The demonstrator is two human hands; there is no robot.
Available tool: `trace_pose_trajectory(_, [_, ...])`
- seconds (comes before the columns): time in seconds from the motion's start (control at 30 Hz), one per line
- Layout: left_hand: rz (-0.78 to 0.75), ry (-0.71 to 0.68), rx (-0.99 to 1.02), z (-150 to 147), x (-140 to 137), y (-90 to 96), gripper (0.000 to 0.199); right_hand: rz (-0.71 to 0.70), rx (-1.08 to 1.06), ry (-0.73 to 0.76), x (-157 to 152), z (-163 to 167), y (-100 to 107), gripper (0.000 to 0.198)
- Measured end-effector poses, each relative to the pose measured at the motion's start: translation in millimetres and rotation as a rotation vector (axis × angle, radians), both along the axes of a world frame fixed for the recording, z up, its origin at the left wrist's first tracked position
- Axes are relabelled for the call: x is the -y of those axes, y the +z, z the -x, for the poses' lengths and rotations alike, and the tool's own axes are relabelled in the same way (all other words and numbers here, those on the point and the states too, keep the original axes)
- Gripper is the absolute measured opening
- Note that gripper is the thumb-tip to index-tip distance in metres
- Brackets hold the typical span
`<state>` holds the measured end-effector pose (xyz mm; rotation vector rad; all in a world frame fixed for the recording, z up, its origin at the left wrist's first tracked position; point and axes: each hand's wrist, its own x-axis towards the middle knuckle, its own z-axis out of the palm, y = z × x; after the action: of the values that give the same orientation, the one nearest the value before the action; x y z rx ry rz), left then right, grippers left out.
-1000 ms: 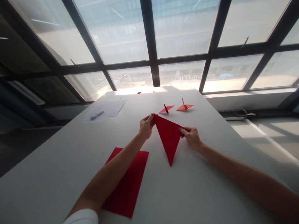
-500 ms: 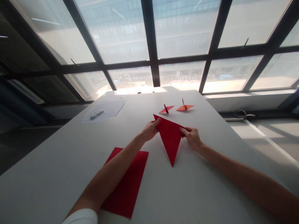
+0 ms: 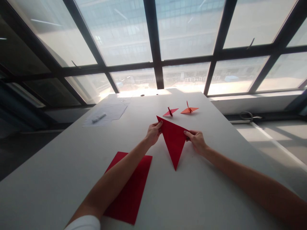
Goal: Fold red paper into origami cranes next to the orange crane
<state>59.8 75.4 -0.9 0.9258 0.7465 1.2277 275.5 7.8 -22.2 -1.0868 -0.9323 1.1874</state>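
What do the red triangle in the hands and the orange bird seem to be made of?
Red triangle: probably paper, mostly matte; it looks thin, with straight, sharp edges. Orange bird: likely paper too, finish hard to judge at this size; its flat, pointed wings suggest folding.

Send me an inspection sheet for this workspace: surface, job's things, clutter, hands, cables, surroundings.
Surface: white table, sunlit along its far edge.
Job's things: red triangle held between both hands; flat red sheet on the table, partly hidden by the left forearm; red crane and orange crane standing beyond the triangle.
Clutter: white papers at far left, a small pale object on them, too small to identify.
Hands: left hand grips the triangle near its upper left corner; right hand pinches its right corner.
Cables: dark loop beyond the table's right side, possibly cable or hose.
Surroundings: dark-framed windows ahead.
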Motion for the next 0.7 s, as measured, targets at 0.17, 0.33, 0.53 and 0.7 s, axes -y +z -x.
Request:
trace_pose_trajectory(0.17, [-0.014, 0.046, 0.021, -0.8, 0.3, 4.9, 0.032, -0.003, 0.028, 0.015, 0.9, 0.4, 0.7, 0.028])
trace_pose_trajectory(0.33, [0.009, 0.107, 0.047, 2.1, -3.3, 4.3, 0.029, -0.006, 0.042, 0.025, 0.5, -0.5, -0.9, 0.027])
trace_pose_trajectory(0.53, [0.036, 0.238, 0.077, 6.7, -8.1, 4.5, 0.017, 0.011, 0.062, 0.029, -0.1, 0.7, -2.9, 0.028])
trace_pose_trajectory(0.7, [0.034, 0.323, 0.073, 3.4, -5.0, 4.6, 0.015, 0.004, 0.103, 0.048, 0.9, 2.0, -1.3, 0.027])
